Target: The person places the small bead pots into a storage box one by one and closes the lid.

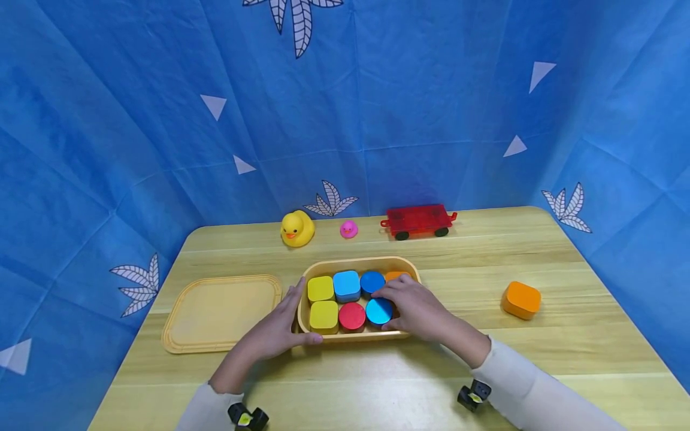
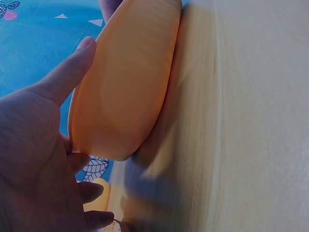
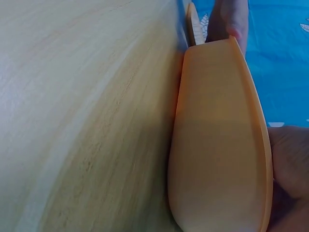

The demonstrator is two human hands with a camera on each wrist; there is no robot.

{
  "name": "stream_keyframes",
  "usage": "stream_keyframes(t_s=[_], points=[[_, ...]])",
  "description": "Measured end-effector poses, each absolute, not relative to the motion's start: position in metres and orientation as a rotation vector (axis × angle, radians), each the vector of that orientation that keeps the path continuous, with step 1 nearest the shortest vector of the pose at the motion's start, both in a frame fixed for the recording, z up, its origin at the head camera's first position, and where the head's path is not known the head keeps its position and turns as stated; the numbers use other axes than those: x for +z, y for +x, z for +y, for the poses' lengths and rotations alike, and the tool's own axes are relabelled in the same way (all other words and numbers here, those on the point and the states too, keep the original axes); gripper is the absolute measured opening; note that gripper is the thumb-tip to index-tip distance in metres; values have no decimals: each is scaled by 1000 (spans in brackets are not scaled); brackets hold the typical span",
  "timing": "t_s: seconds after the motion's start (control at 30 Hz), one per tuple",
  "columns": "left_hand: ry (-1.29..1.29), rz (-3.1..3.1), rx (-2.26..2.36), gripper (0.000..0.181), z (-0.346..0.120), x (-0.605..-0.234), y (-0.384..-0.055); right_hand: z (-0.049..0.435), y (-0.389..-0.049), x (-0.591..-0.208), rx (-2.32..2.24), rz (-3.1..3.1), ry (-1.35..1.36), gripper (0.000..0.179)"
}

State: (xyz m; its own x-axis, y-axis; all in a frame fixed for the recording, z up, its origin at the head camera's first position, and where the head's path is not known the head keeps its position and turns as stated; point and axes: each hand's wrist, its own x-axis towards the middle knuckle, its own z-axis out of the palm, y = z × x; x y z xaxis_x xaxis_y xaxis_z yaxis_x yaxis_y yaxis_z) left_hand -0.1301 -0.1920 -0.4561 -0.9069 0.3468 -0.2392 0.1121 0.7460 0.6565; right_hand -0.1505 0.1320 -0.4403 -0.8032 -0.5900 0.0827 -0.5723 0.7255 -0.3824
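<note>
Pinching the light-blue round block (image 1: 379, 311) inside the container (image 2: 125, 87) with our right hand (image 1: 417, 308), we brace the container's left end with our left hand (image 1: 276, 329), fingers extended. Its long axis runs sideways between them; the loose orange block (image 1: 521, 300) lies rightward, nearer our right.

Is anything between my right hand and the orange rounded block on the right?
The right end of the tan rounded container sits beneath your right hand; beyond it, only wood-grain tabletop lies before the orange rounded block.
</note>
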Motion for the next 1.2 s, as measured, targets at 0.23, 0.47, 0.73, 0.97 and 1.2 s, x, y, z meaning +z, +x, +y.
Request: stream_keyframes(t_s=[0.23,0.47,0.73,0.97,1.2], points=[[367,2599,953,123,-193,-457,-131,131,-151,-439,-597,2873,-956,61],[363,2592,954,123,-192,-455,-131,133,-151,-437,-644,2847,-941,62],[351,2601,937,123,-191,-455,-131,142,-152,-432,-888,2728,-896,63],[350,2604,930,123,-191,-454,-131,155,-148,-422,-990,2715,-871,62],[342,2598,937,123,-191,-454,-130,177,-142,-412,-1002,2779,-811,61]])
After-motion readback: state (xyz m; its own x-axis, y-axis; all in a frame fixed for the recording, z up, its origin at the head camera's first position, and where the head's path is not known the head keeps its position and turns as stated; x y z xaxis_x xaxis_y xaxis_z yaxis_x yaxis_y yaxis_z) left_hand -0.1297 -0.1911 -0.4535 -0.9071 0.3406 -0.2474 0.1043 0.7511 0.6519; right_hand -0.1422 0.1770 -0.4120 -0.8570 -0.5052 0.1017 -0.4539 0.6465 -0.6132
